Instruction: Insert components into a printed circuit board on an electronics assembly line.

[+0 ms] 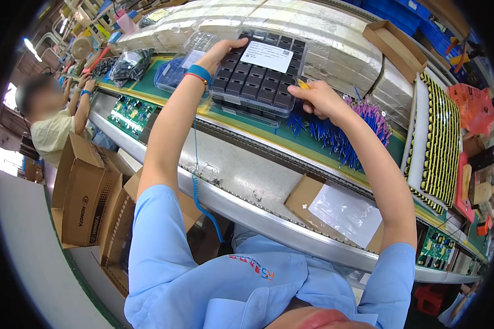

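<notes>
A clear plastic tray full of black block-shaped components sits on the green conveyor line, with a white printed label on top. At least one more tray appears stacked under it. My left hand grips the tray's far left edge, its thumb lying over the top. A blue band circles that wrist, and a blue coiled cord hangs below. By the tray's right side, my right hand is closed around a small yellow tool; its tip and most of its body are hidden.
Bundled blue and purple wires lie right of the tray; beyond stands a rack of black-and-yellow parts. Blue and clear trays sit left. Green circuit boards rest along the line near a co-worker. Cardboard boxes stand lower left.
</notes>
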Available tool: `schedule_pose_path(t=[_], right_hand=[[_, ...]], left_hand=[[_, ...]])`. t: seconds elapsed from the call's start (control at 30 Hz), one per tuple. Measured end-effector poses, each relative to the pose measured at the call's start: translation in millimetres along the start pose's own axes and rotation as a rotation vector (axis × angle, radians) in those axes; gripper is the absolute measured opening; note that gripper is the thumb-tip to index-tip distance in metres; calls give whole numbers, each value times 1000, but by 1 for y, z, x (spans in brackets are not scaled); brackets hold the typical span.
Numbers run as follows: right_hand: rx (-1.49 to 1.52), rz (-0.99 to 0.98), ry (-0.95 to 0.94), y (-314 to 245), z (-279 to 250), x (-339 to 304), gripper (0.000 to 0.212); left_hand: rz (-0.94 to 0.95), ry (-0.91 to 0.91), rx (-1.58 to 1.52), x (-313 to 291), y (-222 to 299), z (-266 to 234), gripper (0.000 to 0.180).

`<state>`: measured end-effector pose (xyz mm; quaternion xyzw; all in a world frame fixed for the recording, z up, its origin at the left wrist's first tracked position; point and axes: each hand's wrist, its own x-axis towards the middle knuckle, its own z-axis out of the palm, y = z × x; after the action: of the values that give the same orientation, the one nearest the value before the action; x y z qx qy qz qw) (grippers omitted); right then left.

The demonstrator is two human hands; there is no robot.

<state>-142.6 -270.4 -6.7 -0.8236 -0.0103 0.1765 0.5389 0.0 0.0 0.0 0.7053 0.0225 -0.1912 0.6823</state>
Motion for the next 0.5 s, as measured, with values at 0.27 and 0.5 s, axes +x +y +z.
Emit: schedule_pose_path(t=[0.27, 0.5], right_hand=[[60, -6, -103, -13, -3, 8, 35], [-81, -93, -52, -18, -5, 17, 30]], left_hand=[[690, 284, 801, -18, 8, -23, 57], [1036, -43, 998, -123, -28, 17, 23]])
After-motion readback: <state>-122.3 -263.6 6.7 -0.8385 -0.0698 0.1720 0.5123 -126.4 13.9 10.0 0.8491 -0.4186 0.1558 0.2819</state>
